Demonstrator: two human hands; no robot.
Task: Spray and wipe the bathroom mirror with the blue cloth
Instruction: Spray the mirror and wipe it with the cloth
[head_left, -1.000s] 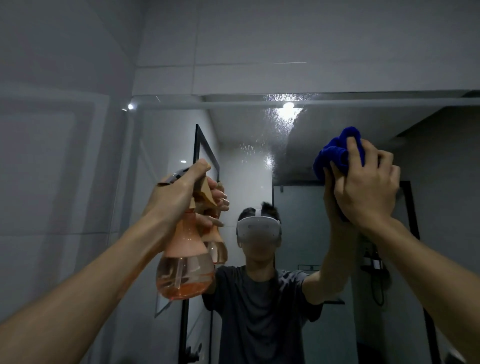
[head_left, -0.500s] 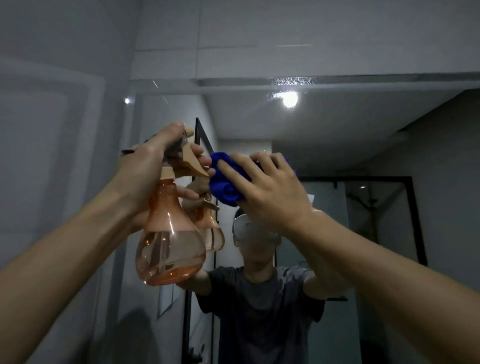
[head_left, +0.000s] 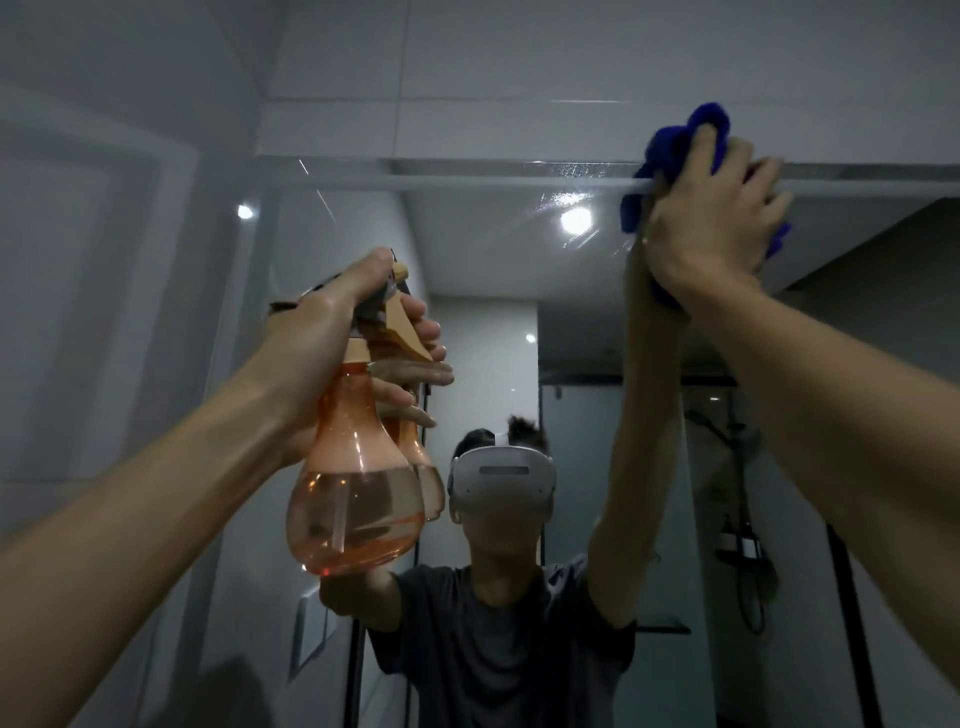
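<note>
The bathroom mirror (head_left: 498, 249) fills the wall ahead, with wet streaks and droplets near its top edge. My right hand (head_left: 711, 218) presses the bunched blue cloth (head_left: 675, 140) against the glass at the mirror's upper right edge. My left hand (head_left: 332, 332) grips the neck and trigger of an orange spray bottle (head_left: 353, 499), held upright close to the glass at centre left. The bottle is about a third full of liquid. Both arms and the bottle are reflected in the mirror.
White tiled wall (head_left: 519, 67) runs above the mirror and down the left side (head_left: 78, 260). A ceiling light (head_left: 574, 221) glares in the reflection. Also reflected are a person wearing a headset and a black-framed shower enclosure (head_left: 753, 493).
My right hand has swept the blue cloth from beside the bottle up and to the right, to the mirror's top edge. The bottle has stayed roughly where it was.
</note>
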